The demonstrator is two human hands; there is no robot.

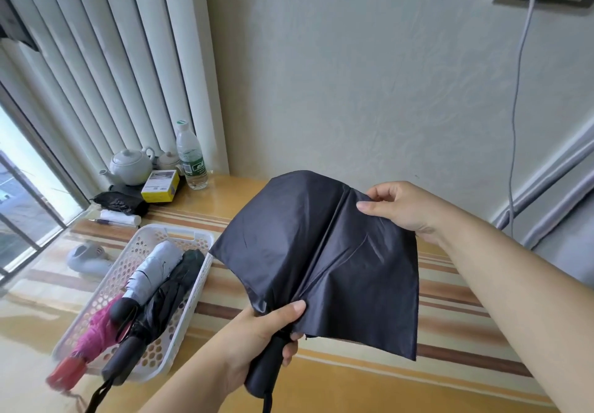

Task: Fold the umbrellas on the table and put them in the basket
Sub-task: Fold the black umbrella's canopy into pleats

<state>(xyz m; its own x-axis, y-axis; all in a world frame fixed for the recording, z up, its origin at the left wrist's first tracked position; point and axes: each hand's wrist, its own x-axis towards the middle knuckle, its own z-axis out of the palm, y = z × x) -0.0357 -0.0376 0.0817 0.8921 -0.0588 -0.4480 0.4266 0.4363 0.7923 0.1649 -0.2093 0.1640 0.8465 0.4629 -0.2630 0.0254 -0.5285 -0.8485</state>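
Left hand: we see our left hand point(257, 335) curled around the black handle of the dark umbrella point(321, 252), with the thumb pressing the cloth just above the handle.
Right hand: our right hand point(405, 210) pinches the upper edge of the canopy between thumb and fingers and holds the cloth spread out.
Dark umbrella: it is held in the air above the table point(353, 377), not touching it; the canopy hangs loose and wide, not yet wrapped.
Basket: the white perforated basket point(180, 326) stands on the table to the left of our hands, near the left hand.
In the basket: a pale grey umbrella point(154, 268), a black umbrella point(167, 300) and a pink umbrella point(93, 338) lie side by side, all folded; the handles of the pink one and the black one stick out over the near rim.
Far corner of the table: a white teapot point(130, 165), a water bottle point(190, 155) and a yellow box point(160, 186) stand close together near the blinds point(106, 59).
Wall: a white cable point(517, 107) hangs from a socket at the upper right.
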